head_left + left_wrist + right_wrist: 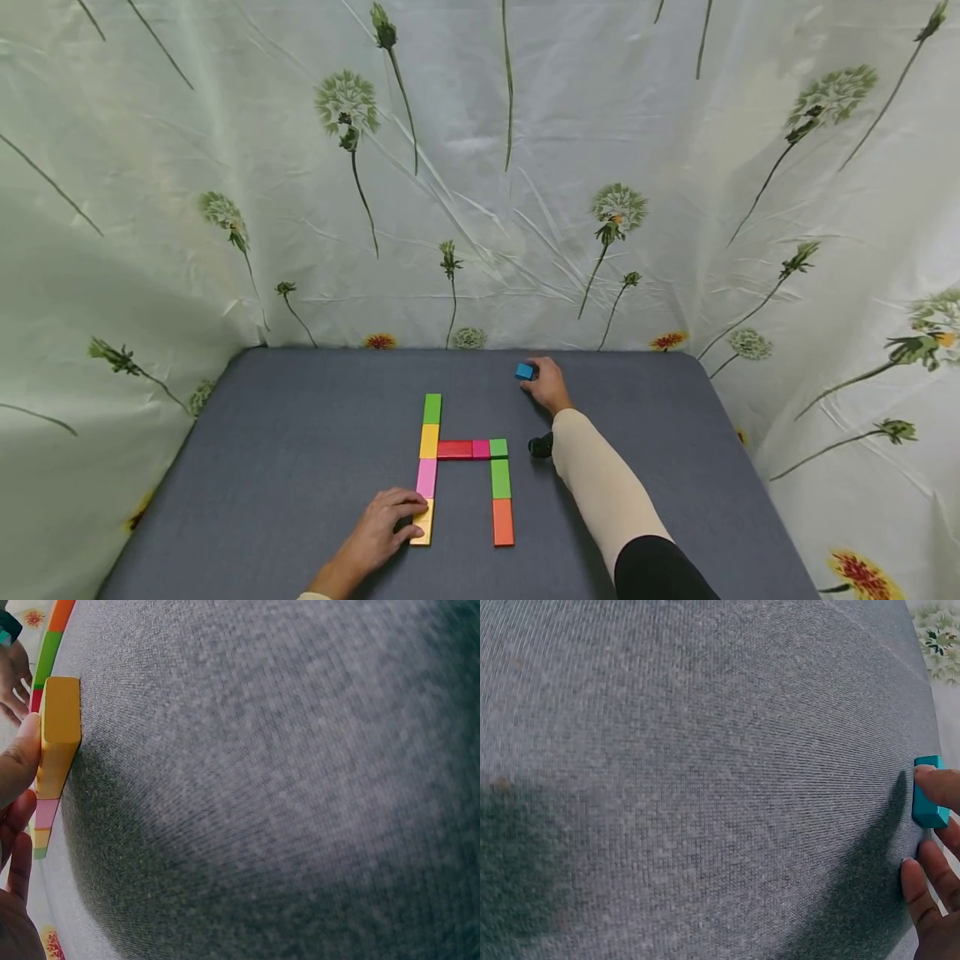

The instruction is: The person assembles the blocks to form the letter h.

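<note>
In the head view my right hand (548, 387) is stretched toward the far edge, pinching a small blue block (524, 372) between thumb and fingers. From the right wrist the same block (928, 796) looks teal, tilted a little, with its shadow on the cloth below. My left hand (384, 527) rests its thumb and fingertips on the yellow-orange block (423, 533) at the near end of a column. Beyond it in that column lie a pink block (426, 478), a yellow block (429, 442) and a green block (432, 408).
A red block (454, 450) and a magenta block (481, 449) bridge to a shorter right column: a small green block (498, 448), a longer green one (501, 479) and an orange one (503, 522). Grey cloth covers the table (300, 450). Behind hangs a flowered curtain (480, 208).
</note>
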